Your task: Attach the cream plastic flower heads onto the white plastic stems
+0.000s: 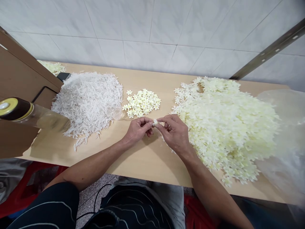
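flowers (231, 117) on table (147, 162) by tiled wall (135, 25)

Clear btl (45, 117) w/ dk cap (24, 109) (yellow-rimmed), tiled wall (135, 25), metal strip (269, 51)

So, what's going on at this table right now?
A person's left hand and right hand meet over the table, fingertips pinching a small whitish piece, too small to make out fully. Just beyond the hands lies a small pile of pale flowers. A heap of thin white strands is on the left, and a much larger flower heap on the right.
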Demonstrator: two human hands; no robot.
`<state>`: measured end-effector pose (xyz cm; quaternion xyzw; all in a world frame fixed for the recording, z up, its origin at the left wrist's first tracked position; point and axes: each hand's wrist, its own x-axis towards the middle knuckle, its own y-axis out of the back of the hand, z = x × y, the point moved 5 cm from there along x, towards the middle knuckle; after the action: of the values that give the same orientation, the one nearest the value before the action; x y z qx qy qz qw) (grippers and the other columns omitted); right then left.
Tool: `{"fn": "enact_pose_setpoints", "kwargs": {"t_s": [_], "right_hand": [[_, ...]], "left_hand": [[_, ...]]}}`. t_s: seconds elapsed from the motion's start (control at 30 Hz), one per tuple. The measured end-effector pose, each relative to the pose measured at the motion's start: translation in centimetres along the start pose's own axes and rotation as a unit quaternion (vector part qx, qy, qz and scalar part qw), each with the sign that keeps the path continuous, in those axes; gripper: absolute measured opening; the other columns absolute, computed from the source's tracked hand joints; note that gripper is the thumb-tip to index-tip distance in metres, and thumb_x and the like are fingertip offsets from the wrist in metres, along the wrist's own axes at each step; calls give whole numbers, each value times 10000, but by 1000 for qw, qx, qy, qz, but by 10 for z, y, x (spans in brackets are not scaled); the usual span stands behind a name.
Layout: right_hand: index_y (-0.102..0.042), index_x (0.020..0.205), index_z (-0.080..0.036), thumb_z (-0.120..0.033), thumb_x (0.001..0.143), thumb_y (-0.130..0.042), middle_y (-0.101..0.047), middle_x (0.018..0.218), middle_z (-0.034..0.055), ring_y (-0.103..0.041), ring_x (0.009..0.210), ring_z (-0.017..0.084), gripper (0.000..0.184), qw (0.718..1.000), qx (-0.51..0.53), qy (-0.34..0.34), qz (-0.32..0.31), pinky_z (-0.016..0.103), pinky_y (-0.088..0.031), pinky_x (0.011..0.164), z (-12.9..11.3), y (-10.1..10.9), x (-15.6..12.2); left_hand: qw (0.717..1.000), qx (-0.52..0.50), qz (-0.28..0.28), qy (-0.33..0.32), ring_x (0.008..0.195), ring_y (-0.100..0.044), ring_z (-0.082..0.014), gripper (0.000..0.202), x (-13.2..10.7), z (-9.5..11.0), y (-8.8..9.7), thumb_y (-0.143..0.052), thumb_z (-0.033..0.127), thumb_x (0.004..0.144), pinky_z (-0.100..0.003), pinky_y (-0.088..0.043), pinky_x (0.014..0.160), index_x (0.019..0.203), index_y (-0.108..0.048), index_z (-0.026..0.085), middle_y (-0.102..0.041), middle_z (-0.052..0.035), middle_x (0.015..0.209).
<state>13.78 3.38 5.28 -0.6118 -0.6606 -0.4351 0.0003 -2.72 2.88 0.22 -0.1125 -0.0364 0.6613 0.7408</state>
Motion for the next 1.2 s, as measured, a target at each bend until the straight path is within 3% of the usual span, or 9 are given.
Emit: {"fn": "enact_pose_setpoints", "kwargs": {"t_s": [0.23, 0.43, 0.53, 0.63, 0.77, 0.83, 0.93, 1.07, 1.2], "right_hand": [[-792, 952, -241, -299, 899, -736, -720, 872, 43, -657, 746, 154, 97, 1000, 7, 3, 12, 284, -534, 626, 2, -1, -1], [-773, 884, -220, -376, 901, -707, -743, 878, 55, -684, 757, 192, 171, 990, 64, -127, 12, 302, -542, 592, 13, 5, 3], [-768, 881, -217, -414, 887, -710, -753, 864, 51, -688, 719, 196, 206, 985, 61, -161, 5, 314, -542, 598, 19, 18, 7], [-773, 877, -225, -396, 879, -720, -763, 859, 43, -693, 733, 202, 179, 991, -8, -132, -38, 328, -539, 659, 21, 39, 12], [-784, 916, -245, -343, 901, -697, -774, 951, 39, -691, 742, 201, 132, 971, -150, -72, -172, 343, -510, 702, 23, 54, 11], [-776, 992, -236, -335, 913, -686, -768, 1005, 52, -681, 721, 192, 154, 970, -179, -48, -155, 348, -507, 713, 19, 55, 10], [-757, 1065, -218, -339, 935, -671, -751, 1016, 69, -667, 713, 176, 197, 987, -139, -5, -76, 330, -515, 712, 4, 43, 9], [-741, 1106, -224, -339, 947, -666, -730, 1000, 71, -668, 772, 178, 210, 992, -80, 51, -85, 304, -529, 705, -9, 12, 3], [-749, 1059, -241, -338, 945, -670, -726, 964, 62, -669, 776, 179, 169, 993, -80, 50, -76, 305, -541, 711, -3, 3, -1]], "left_hand": [[1000, -7, -6, 4, 557, -618, -131, 367, 1, -4, 1, -742, 454, 844, -249, -512, 564, 943, -698, 104, -679, -53, 646], [1000, -4, 6, 16, 547, -616, -131, 340, 2, -6, 3, -757, 444, 830, -250, -511, 557, 908, -692, 119, -681, -47, 640], [1000, -5, 23, 17, 537, -606, -123, 320, 3, -5, 4, -759, 434, 827, -241, -498, 546, 895, -691, 129, -680, -40, 632], [999, -6, 31, 10, 531, -604, -122, 303, 4, -4, 5, -758, 423, 827, -237, -493, 538, 880, -694, 132, -677, -37, 622], [999, -2, 32, 14, 524, -599, -121, 290, 4, -5, 5, -760, 408, 823, -231, -484, 521, 869, -697, 128, -672, -38, 610], [999, -1, 29, 20, 520, -594, -118, 293, 4, -6, 4, -760, 406, 825, -229, -482, 517, 877, -698, 124, -675, -42, 616], [1000, 0, 11, 27, 536, -601, -121, 308, 2, -9, 2, -748, 418, 841, -241, -503, 544, 893, -701, 118, -678, -48, 636], [999, -8, -19, 28, 550, -609, -129, 324, 0, -9, -1, -747, 431, 844, -256, -514, 567, 900, -705, 114, -667, -47, 635], [999, -24, -30, 37, 553, -607, -126, 337, -1, -7, -4, -759, 443, 830, -247, -499, 566, 892, -711, 115, -672, -52, 644]]}}
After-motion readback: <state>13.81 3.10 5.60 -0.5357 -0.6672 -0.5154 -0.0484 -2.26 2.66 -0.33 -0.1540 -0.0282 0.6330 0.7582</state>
